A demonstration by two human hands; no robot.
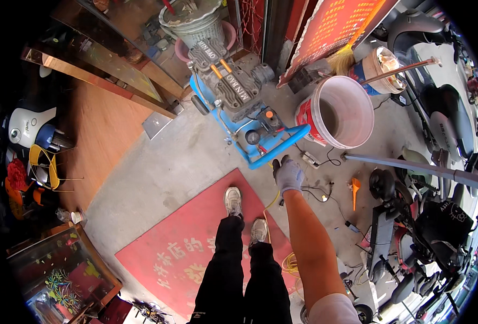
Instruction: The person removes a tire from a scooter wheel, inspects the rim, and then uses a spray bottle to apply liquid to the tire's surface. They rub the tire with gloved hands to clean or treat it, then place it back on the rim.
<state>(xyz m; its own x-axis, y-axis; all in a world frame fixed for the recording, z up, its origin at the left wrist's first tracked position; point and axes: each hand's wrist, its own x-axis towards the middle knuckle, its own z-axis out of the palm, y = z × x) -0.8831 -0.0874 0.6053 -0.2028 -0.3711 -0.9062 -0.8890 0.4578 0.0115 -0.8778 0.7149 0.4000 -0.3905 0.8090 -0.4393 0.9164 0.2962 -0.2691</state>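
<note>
Reaching forward and down, the gloved right hand [289, 174] sits at the blue tube frame [282, 144] of the air compressor [239, 102], its fingers curled loosely toward the rail; whether they have closed on it or only touch it I cannot tell. The compressor stands on the concrete floor [163, 167] just ahead of the person's shoes, beside a white bucket [347, 110], with a yellow hose [274, 201] trailing back past the red mat [195, 248]. To my eye, handling the frame well means wrapping the whole palm round the rail near the corner, keeping clear of the pressure gauge [253, 137] and the orange-capped switch box [270, 120], and minding the loose black cable and power strip [310, 159] lying close by the glove. The left hand is out of view. The fingertips merge with the dark parts behind them, the compressor's tank is mostly hidden under the motor and pump, and the parked scooters [412, 216] at right bend and blur toward the rim.
</note>
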